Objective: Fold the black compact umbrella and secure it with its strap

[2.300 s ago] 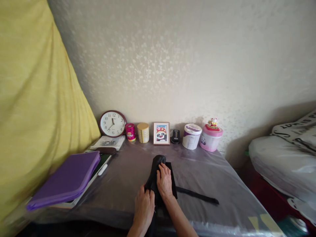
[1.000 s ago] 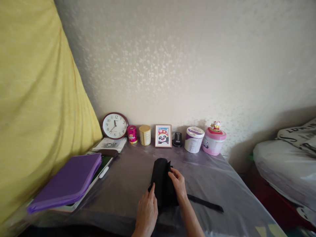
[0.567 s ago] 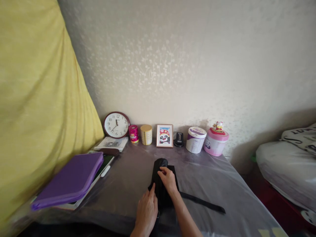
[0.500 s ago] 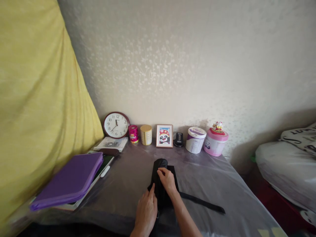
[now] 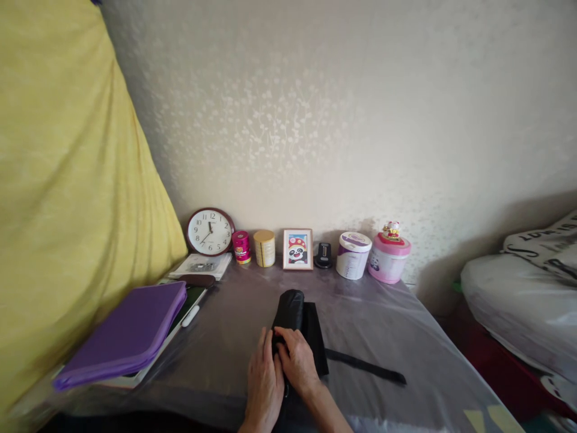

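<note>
A black bundle that looks like a folded umbrella lies lengthwise on the table in front of me, its rounded end pointing at the wall. My left hand presses along its left side, fingers fairly straight. Across the top, my right hand has its fingers bent, gripping the black fabric close to the left fingertips. Both hands touch there, and they hide the middle of the bundle. A flat black flap sticks out on its right, and a black strap runs from there over the tabletop.
Along the wall stand a clock, a pink can, a yellow can, a picture frame, a black device and two tubs, one white-and-purple, one pink. A purple folder lies left.
My right hand has come back toward me and left, from near the bundle's far end to beside my left hand. The left hand has shifted slightly up along the side.
</note>
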A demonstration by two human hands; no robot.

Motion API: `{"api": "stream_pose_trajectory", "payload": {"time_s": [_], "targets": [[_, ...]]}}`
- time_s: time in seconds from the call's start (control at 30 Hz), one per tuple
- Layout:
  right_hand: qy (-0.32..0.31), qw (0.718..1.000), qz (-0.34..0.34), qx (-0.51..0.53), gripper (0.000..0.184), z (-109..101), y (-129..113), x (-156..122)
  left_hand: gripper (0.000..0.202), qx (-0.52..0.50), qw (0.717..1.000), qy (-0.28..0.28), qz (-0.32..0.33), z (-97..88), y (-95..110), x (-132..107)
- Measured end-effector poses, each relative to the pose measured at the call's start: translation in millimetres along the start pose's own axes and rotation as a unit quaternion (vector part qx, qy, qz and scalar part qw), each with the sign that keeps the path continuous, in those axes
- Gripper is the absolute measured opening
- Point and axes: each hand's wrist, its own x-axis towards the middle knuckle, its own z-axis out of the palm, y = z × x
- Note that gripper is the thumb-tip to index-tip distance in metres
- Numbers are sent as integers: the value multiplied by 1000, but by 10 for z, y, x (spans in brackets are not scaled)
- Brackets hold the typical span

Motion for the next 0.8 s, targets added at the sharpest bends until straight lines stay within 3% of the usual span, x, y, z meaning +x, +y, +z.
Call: {"api": "stream_pose_trajectory", "payload": {"time_s": [0.13, 0.3, 0.4, 0.5, 0.67, 0.8], "targets": [[4, 999, 22, 46, 53, 39, 59, -85, 48, -59, 997, 1, 56, 41, -68, 14], [-1, 995, -3, 98, 62, 16, 59, -142, 40, -125, 986, -58, 96, 61, -210, -20], [-41, 990, -38, 127, 63, -110, -68, -198, 40, -152, 983, -77, 67, -15, -220, -36], [-59, 986, -82, 136, 49, -256, -154, -256, 37, -140, 985, -96, 41, -125, -150, -32], [2, 993, -113, 36, 34, -277, 94, -184, 40, -77, 987, -122, 75, -184, -56, -47], [-18, 987, -145, -62, 33, -131, 368, 55, 49, -49, 988, -122, 78, -111, -90, -103]]}}
